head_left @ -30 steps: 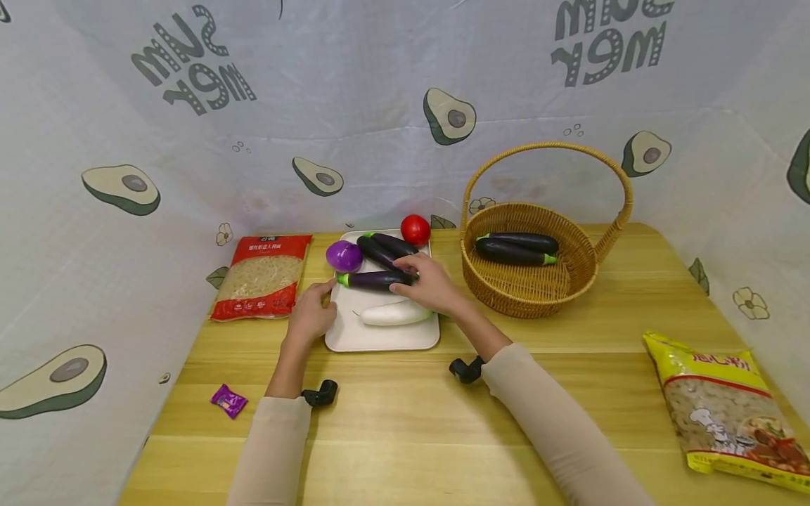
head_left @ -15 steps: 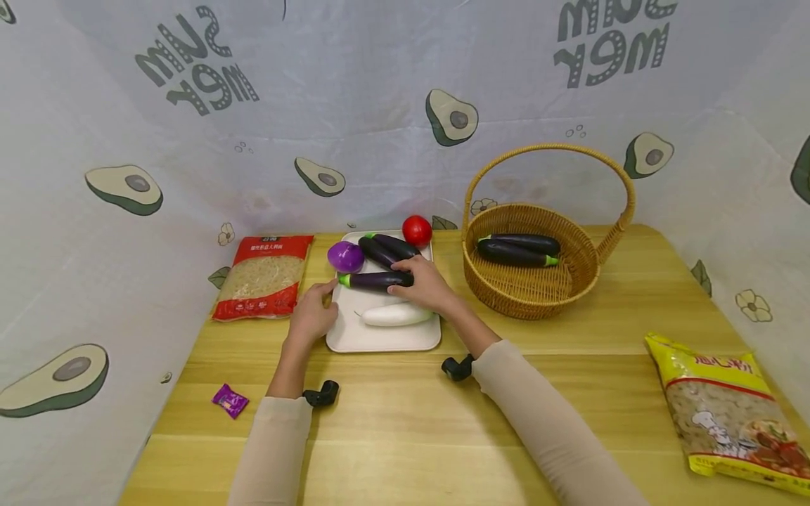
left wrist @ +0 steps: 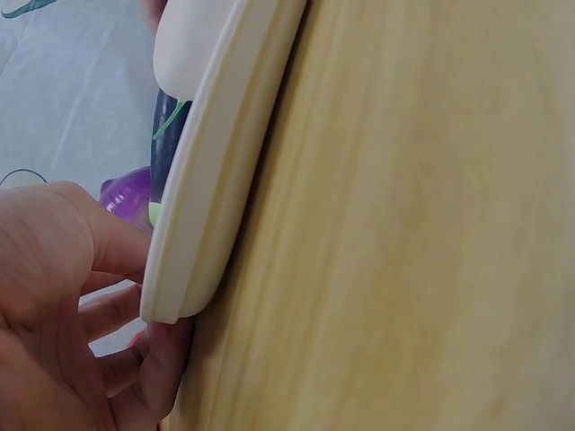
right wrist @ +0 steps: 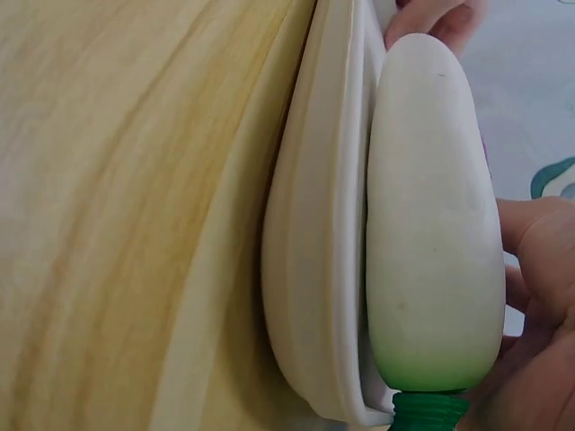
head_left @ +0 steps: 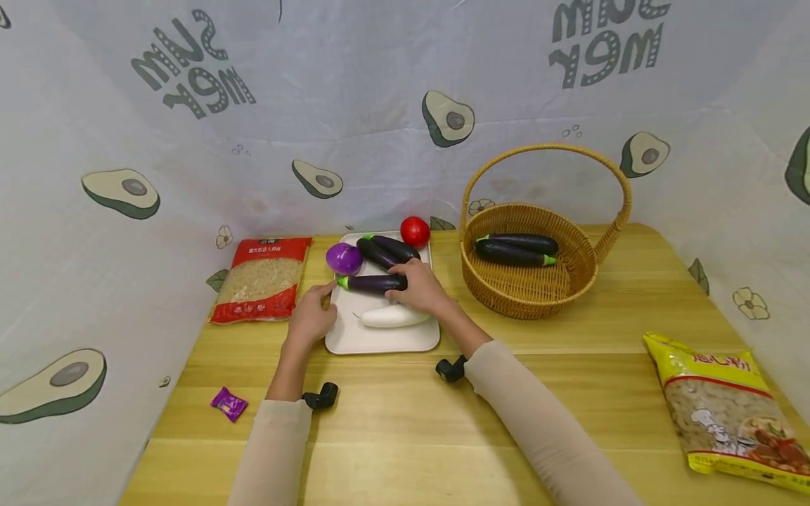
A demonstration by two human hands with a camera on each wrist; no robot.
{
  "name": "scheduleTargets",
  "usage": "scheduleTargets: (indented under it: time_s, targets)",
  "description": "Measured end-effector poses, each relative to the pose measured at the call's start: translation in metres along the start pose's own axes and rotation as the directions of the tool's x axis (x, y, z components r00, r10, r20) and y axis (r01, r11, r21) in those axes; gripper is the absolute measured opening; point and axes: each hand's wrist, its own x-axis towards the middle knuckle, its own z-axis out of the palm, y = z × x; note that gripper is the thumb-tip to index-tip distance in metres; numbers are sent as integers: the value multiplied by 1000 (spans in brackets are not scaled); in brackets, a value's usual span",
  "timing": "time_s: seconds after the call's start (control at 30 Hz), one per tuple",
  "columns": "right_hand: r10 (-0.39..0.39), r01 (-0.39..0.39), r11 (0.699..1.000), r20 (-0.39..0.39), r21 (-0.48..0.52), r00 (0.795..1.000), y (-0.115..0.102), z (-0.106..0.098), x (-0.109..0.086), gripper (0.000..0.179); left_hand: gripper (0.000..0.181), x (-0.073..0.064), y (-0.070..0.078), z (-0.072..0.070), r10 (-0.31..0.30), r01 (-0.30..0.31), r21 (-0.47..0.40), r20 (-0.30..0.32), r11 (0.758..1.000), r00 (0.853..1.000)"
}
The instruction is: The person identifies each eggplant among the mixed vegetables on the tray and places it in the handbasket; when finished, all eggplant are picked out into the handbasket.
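In the head view, my left hand (head_left: 311,315) grips the left edge of a white tray (head_left: 342,337); the left wrist view has its fingers around the rim. My right hand (head_left: 418,287) holds the right end of a dark purple eggplant (head_left: 373,283) lying across the tray, its green cap toward my left fingertips. Part of that end is hidden by the hand. Just in front lies a white radish (head_left: 392,316), large in the right wrist view with a green end (right wrist: 429,411). Behind are two more eggplants (head_left: 395,247), a purple onion-like vegetable (head_left: 344,259) and a red tomato (head_left: 415,232).
A wicker basket (head_left: 531,302) with a tall handle stands right of the tray, two eggplants (head_left: 515,252) inside. A red pasta bag (head_left: 261,281) lies at left, a yellow pasta bag (head_left: 728,414) at far right. A purple wrapped candy (head_left: 229,404) sits near the left forearm.
My right hand has shifted a little to the left along the eggplant. My left hand stays at the tray's edge, and the other things have not moved.
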Motion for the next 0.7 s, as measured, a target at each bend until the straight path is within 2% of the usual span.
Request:
scheduleTargets:
  time_s: [0.23,0.5,0.7]
  targets:
    - [-2,2,1000,-15,-17,1000,-2,-1,-3,44,57,0,0,0,3,-3,-12,0,1000,1000]
    - [-3,2,1000,-31,-24,1000,-8,-15,-14,47,57,3,0,-4,6,-6,-20,1,1000,1000]
    - [-36,35,999,-24,-15,999,-7,-32,-30,47,57,1,-3,-2,-33,34,-37,28,999,999]
